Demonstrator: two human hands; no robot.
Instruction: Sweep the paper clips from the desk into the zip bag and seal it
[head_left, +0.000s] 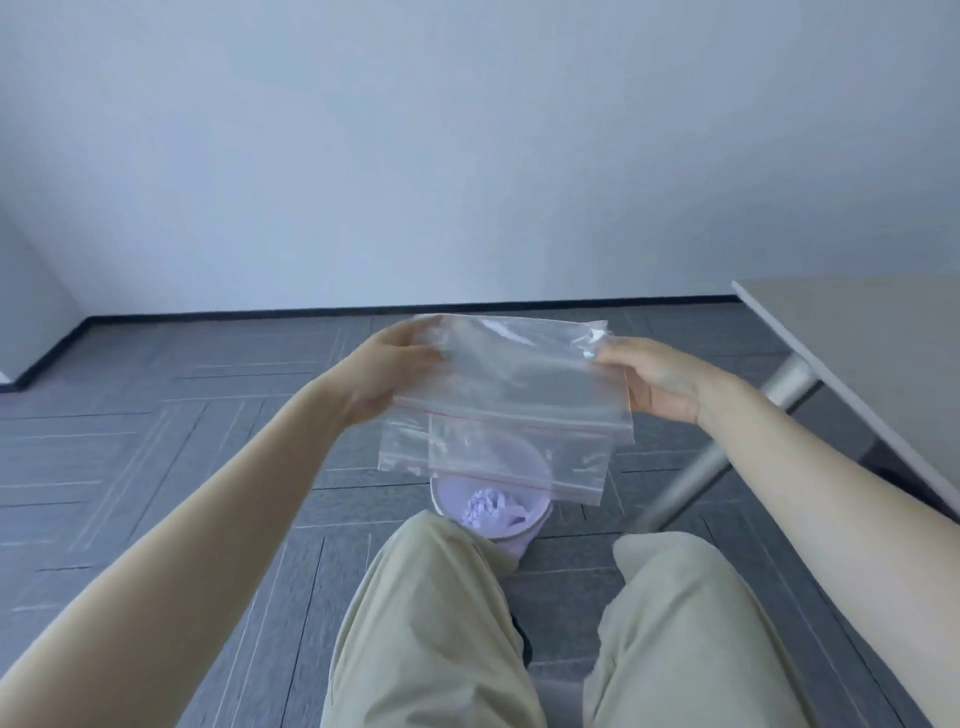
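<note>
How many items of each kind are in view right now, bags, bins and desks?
Clear zip bags, held in left hand and right hand: 2, as far as the overlapping red seal lines show
Lilac waste bin: 1
Desk: 1
Paper clips: 0 visible
Total: 4

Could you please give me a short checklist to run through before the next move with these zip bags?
1. Both hands on bags: ok. The left hand and right hand each hold a side of the zip bags.
2. Single bag separated: not ok. At least two clear bags overlap, with more than one red zip line showing.
3. Bag mouth open: cannot tell.
4. Paper clips located: not ok. None are visible.
5. Bags over the desk: not ok. They are held above the lilac bin on the floor; the desk is to the right.
6. Bags empty: ok, as far as the clear plastic shows.
</note>
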